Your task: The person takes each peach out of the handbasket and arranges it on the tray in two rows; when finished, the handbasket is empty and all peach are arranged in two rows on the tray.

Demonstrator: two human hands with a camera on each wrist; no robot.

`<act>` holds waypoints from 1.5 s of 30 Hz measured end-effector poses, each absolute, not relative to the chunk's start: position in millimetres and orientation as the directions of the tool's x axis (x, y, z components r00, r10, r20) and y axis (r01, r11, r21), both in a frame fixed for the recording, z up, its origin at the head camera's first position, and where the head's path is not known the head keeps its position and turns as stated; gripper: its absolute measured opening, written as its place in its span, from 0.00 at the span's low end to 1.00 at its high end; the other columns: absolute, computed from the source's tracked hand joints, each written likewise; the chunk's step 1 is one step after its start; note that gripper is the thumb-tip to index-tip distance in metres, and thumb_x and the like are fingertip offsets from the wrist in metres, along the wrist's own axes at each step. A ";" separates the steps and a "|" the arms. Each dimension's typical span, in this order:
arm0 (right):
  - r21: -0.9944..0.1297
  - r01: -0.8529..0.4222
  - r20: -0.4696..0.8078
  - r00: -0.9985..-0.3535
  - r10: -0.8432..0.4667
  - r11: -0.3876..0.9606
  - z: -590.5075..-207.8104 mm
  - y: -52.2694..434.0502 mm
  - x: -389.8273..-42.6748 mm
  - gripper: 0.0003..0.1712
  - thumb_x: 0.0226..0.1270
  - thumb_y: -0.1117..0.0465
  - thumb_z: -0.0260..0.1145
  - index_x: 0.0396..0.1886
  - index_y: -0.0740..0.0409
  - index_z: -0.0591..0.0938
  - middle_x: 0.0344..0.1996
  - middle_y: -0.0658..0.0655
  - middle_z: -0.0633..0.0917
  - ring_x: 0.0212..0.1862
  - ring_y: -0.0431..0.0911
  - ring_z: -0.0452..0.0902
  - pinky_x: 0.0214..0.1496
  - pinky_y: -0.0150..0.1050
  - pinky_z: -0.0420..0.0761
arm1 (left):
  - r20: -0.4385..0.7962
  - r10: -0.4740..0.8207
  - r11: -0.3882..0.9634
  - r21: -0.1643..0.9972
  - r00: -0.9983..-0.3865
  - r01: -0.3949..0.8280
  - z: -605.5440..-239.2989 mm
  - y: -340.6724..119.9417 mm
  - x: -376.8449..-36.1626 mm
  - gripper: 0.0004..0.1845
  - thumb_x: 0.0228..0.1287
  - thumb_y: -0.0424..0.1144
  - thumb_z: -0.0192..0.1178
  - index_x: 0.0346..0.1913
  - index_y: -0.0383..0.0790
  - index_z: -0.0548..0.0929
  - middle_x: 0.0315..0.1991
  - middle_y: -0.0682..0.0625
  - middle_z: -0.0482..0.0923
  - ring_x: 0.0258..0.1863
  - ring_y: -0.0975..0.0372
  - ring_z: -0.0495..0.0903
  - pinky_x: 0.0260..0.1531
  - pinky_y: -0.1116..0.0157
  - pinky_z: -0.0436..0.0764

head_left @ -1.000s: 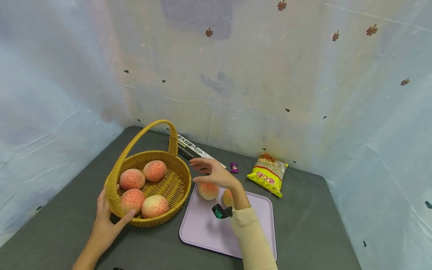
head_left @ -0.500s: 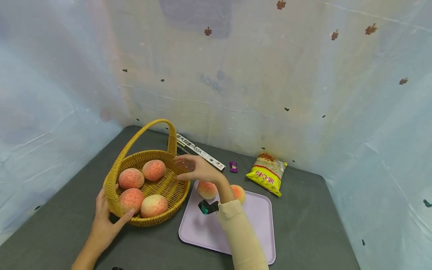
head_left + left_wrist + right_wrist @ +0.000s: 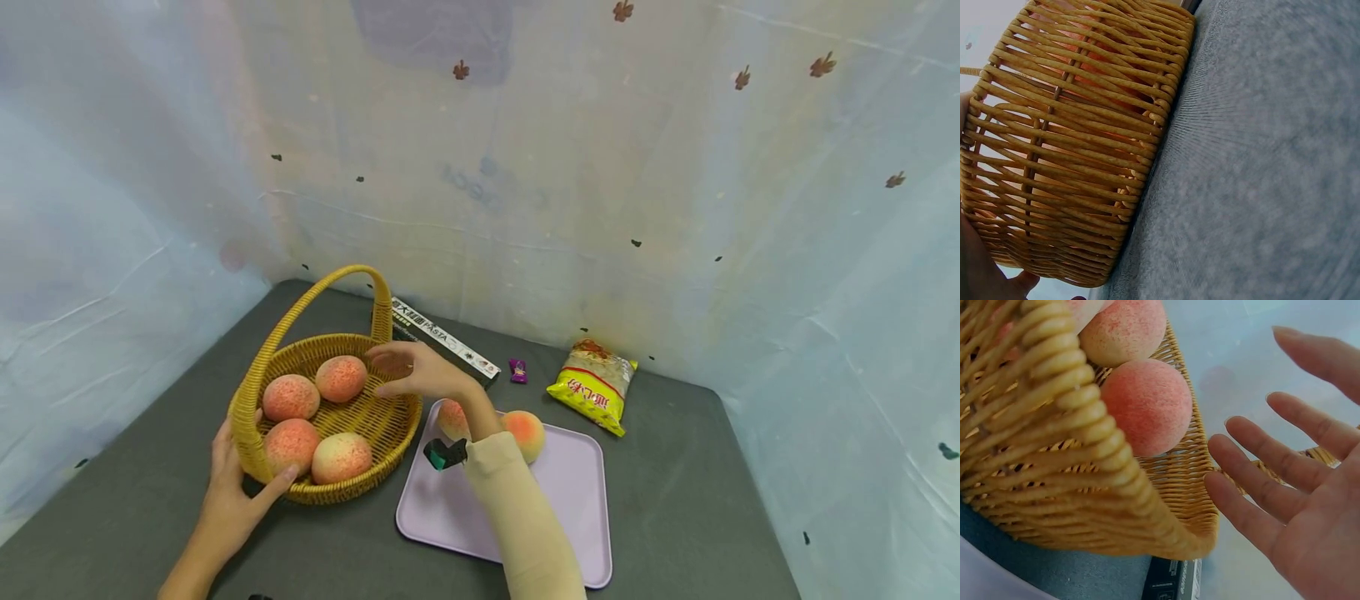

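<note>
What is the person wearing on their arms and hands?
The right arm wears a long cream sleeve, with a small black and teal device strapped at the wrist. The left arm is bare, with no sleeve showing. Both hands are bare, without gloves.

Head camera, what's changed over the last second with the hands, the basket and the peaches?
The right hand, open and empty, moved left from above the lilac tray to over the wicker basket rim, uncovering the second of two peaches on the tray. Nothing was taken hold of or let go. The left hand still holds the basket's near side; its four peaches stayed put.
</note>
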State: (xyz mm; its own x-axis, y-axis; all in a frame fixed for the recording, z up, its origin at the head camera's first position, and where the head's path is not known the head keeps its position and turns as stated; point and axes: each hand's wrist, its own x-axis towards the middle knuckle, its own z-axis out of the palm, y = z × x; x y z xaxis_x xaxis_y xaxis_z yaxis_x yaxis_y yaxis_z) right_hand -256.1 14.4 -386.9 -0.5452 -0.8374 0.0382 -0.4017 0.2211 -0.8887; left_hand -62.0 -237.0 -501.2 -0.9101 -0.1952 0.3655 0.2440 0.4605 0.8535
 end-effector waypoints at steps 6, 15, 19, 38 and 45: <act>-0.875 -0.411 0.013 -0.549 -0.836 0.256 -393.0 6.7 -264.1 0.34 0.64 0.64 0.72 0.69 0.64 0.72 0.60 0.67 0.78 0.63 0.60 0.74 0.63 0.44 0.74 | 0.380 -0.188 0.469 0.845 -0.905 0.258 -501.9 -237.3 -64.4 0.49 0.57 0.30 0.71 0.79 0.48 0.58 0.79 0.50 0.36 0.77 0.57 0.35 0.62 0.27 0.43; -0.863 -0.407 -0.015 -0.575 -0.818 0.301 -395.2 -3.0 -270.7 0.35 0.63 0.61 0.73 0.69 0.63 0.73 0.59 0.63 0.80 0.60 0.52 0.77 0.56 0.31 0.76 | 0.370 -0.184 0.470 0.847 -0.911 0.249 -503.3 -237.6 -65.1 0.49 0.57 0.31 0.72 0.79 0.50 0.57 0.79 0.51 0.36 0.77 0.57 0.35 0.62 0.27 0.42; -0.872 -0.386 -0.035 -0.563 -0.826 0.300 -395.2 -8.7 -271.8 0.34 0.64 0.63 0.72 0.69 0.64 0.73 0.60 0.64 0.79 0.61 0.55 0.77 0.55 0.31 0.76 | 0.370 -0.183 0.466 0.849 -0.911 0.251 -503.7 -238.6 -65.1 0.50 0.57 0.30 0.72 0.79 0.50 0.57 0.79 0.51 0.35 0.77 0.57 0.35 0.61 0.26 0.43; -0.865 -0.413 -0.042 -0.505 -0.862 0.284 -396.2 -34.5 -280.7 0.33 0.66 0.68 0.69 0.69 0.68 0.71 0.64 0.67 0.75 0.63 0.54 0.74 0.55 0.31 0.77 | 0.358 -0.206 0.459 0.857 -0.911 0.233 -508.1 -239.9 -64.0 0.50 0.56 0.28 0.72 0.79 0.48 0.57 0.79 0.49 0.35 0.77 0.55 0.37 0.61 0.27 0.46; -0.844 -0.456 -0.034 -0.482 -0.876 0.283 -393.9 -41.5 -280.1 0.34 0.66 0.67 0.69 0.70 0.67 0.70 0.65 0.66 0.74 0.65 0.53 0.72 0.62 0.37 0.74 | 0.364 -0.200 0.462 0.854 -0.910 0.240 -505.3 -238.8 -63.7 0.50 0.55 0.28 0.72 0.79 0.48 0.57 0.79 0.48 0.36 0.77 0.56 0.37 0.61 0.27 0.46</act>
State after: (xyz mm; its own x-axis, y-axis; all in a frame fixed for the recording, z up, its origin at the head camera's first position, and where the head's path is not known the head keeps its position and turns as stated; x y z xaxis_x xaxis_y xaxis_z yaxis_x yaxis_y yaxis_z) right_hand -280.1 -41.5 -393.9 -0.4819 -0.8756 -0.0340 -0.4555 0.2834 -0.8439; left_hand -63.7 -238.8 -505.3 -0.9096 -0.1996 0.3643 0.2404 0.4622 0.8536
